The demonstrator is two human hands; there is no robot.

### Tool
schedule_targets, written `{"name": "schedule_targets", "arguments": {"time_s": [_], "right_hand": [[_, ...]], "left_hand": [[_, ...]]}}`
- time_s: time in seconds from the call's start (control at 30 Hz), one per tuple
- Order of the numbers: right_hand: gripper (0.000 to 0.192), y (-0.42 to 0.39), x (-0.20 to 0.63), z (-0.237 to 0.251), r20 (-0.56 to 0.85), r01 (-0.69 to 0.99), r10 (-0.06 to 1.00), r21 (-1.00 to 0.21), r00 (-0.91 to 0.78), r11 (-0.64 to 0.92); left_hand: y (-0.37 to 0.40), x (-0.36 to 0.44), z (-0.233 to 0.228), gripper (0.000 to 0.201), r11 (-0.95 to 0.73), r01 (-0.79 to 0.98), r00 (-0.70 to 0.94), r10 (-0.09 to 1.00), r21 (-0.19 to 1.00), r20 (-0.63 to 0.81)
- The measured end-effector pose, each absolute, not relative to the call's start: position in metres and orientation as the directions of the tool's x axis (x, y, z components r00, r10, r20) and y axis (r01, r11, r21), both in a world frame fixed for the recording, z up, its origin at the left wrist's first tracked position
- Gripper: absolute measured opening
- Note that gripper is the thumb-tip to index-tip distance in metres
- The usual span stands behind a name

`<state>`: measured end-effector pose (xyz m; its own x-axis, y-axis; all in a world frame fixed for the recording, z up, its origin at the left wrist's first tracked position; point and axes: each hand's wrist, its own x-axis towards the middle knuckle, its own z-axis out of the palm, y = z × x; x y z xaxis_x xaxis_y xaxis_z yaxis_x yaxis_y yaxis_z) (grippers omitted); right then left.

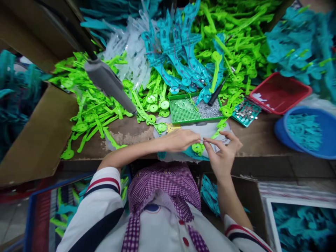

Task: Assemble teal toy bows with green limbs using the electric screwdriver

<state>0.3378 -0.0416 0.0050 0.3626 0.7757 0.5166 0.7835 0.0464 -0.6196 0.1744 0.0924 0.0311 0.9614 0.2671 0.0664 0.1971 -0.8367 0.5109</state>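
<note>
Nearest the camera, a white garment with striped cuffs and a purple checked cloth (164, 185) are seen. Just beyond, at the near edge of the table (262, 140), the left hand (180, 140) and the right hand (223, 150) are brought together fingertip to fingertip. A small, thin part (202, 140) appears to be pinched between them, too small to be identified; the right fingers are closed on it, while the left fingers are curled, their grip not clearly shown. A green disc-ended piece (197, 147) lies directly beneath the hands. The pinched part could be dropped and lost among the loose pieces if the pinch slackens, judging by its size. Farther on, a green perforated tray (183, 110) holding small silvery parts is set, with a smaller tray of metal discs (245, 112) to its right, then a red tray (279, 91) and a blue bowl (315, 131). Farthest back, heaps of green pieces (89, 108) and teal pieces (178, 45) are piled.
</note>
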Motion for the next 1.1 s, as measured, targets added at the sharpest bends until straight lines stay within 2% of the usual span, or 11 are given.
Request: {"name": "schedule_targets", "arguments": {"time_s": [0.1, 0.23, 0.3, 0.37, 0.47, 0.53, 0.67, 0.8, 0.93, 1.03, 1.1], "right_hand": [[0.011, -0.026, 0.31, 0.012, 0.636, 0.835, 0.657, -0.549, 0.405, 0.016], [0.015, -0.007, 0.299, 0.023, 0.598, 0.816, 0.666, -0.577, 0.446, -0.028], [0.019, -0.001, 0.305, 0.031, 0.542, 0.797, 0.707, -0.602, 0.455, -0.051], [0.021, 0.005, 0.312, 0.042, 0.435, 0.75, 0.798, -0.661, 0.417, -0.031], [0.021, 0.021, 0.314, 0.059, 0.184, 0.554, 0.936, -0.833, 0.302, -0.015], [0.022, 0.032, 0.31, 0.063, 0.08, 0.398, 0.969, -0.917, 0.232, -0.02], [0.026, 0.033, 0.313, 0.045, -0.033, 0.27, 0.999, -0.962, 0.015, -0.036], [0.034, 0.004, 0.335, 0.017, -0.197, 0.251, 0.963, -0.957, -0.184, -0.147], [0.034, -0.029, 0.353, 0.009, -0.216, 0.301, 0.938, -0.945, -0.271, -0.131], [0.027, -0.045, 0.354, 0.003, -0.241, 0.259, 0.928, -0.951, -0.285, -0.167], [0.028, -0.048, 0.35, -0.005, -0.243, 0.166, 0.953, -0.963, -0.183, -0.213]], "left_hand": [[0.102, 0.17, 0.031, 0.032, -0.823, 0.238, 0.933, 0.34, 0.515, 0.113], [0.116, 0.157, 0.039, 0.032, -0.822, 0.271, 0.902, 0.399, 0.5, 0.167], [0.125, 0.148, 0.042, 0.032, -0.806, 0.303, 0.887, 0.434, 0.509, 0.159], [0.137, 0.14, 0.042, 0.033, -0.767, 0.364, 0.855, 0.5, 0.529, 0.137], [0.157, 0.13, 0.038, 0.036, -0.699, 0.431, 0.793, 0.595, 0.571, 0.13], [0.166, 0.124, 0.033, 0.037, -0.661, 0.449, 0.754, 0.642, 0.602, 0.142], [0.154, 0.103, 0.025, 0.039, -0.604, 0.529, 0.685, 0.718, 0.596, 0.12], [0.108, 0.072, 0.016, 0.035, -0.702, 0.508, 0.768, 0.631, 0.499, 0.107], [0.061, 0.046, 0.004, 0.031, -0.768, 0.468, 0.791, 0.585, 0.437, 0.18], [0.032, 0.035, -0.002, 0.032, -0.7, 0.545, 0.737, 0.662, 0.462, 0.136], [0.015, 0.033, 0.002, 0.029, -0.587, 0.658, 0.624, 0.775, 0.472, 0.094]]}}
